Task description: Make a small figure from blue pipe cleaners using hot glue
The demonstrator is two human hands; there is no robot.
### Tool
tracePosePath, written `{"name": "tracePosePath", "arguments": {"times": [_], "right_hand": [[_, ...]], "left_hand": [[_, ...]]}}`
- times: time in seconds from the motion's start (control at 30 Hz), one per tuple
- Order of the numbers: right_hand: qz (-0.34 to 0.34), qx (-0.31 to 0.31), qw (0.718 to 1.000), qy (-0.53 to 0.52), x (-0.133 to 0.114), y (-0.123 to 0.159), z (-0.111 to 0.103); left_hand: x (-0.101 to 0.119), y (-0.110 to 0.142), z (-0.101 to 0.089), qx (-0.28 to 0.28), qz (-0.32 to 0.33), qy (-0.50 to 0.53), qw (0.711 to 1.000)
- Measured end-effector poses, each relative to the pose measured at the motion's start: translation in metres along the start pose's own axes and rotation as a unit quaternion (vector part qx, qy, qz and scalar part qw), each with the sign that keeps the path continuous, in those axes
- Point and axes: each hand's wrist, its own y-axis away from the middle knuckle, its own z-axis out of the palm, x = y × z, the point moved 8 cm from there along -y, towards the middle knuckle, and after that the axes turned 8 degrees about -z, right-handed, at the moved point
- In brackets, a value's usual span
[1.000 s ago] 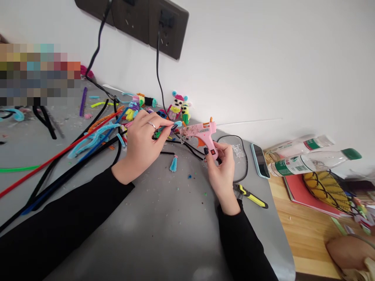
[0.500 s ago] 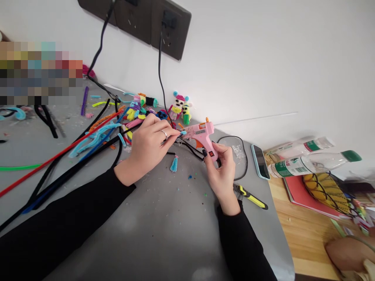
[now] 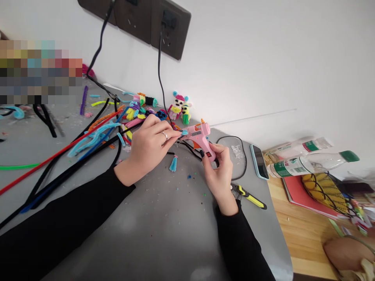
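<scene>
My right hand (image 3: pixel 219 169) is closed round the handle of a pink glue gun (image 3: pixel 197 134), whose front end points left. My left hand (image 3: pixel 154 146) pinches a small light-blue pipe cleaner piece (image 3: pixel 184 132) between thumb and fingertips, right by the glue gun's nozzle. The nozzle tip is hidden, so I cannot tell whether they touch. Below lies a light-blue tassel (image 3: pixel 173 163) with a pink top. Behind my hands, two small pipe cleaner dolls (image 3: pixel 178 106) lean at the wall, next to a heap of colourful pipe cleaner figures (image 3: pixel 137 109).
Long pipe cleaners, among them a red one (image 3: pixel 58 152), stretch across the left of the grey table (image 3: pixel 175 242). At the right are yellow-handled pliers (image 3: pixel 252 198), a phone (image 3: pixel 259 162) and plastic bottles (image 3: pixel 310 164). Black cords (image 3: pixel 160 70) hang from a wall socket (image 3: pixel 168 29).
The glue gun, in my right hand, has shifted slightly left and down towards the blue piece. More of that piece shows at my left fingertips; my left hand has barely moved.
</scene>
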Motion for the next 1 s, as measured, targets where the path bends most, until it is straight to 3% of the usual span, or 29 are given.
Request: {"name": "tracePosePath", "arguments": {"times": [0.23, 0.77, 1.0], "right_hand": [[-0.016, -0.002, 1.000, -0.002, -0.003, 0.000, 0.000], [0.015, 0.031, 0.999, -0.003, 0.007, 0.003, -0.003], [0.018, 0.030, 0.999, -0.008, 0.007, 0.002, -0.003]], "left_hand": [[-0.001, 0.003, 0.003, 0.006, 0.016, -0.028, 0.999], [-0.006, 0.003, 0.008, -0.018, -0.008, -0.039, 0.999], [-0.003, 0.002, 0.006, -0.012, 0.010, -0.068, 0.998]]}}
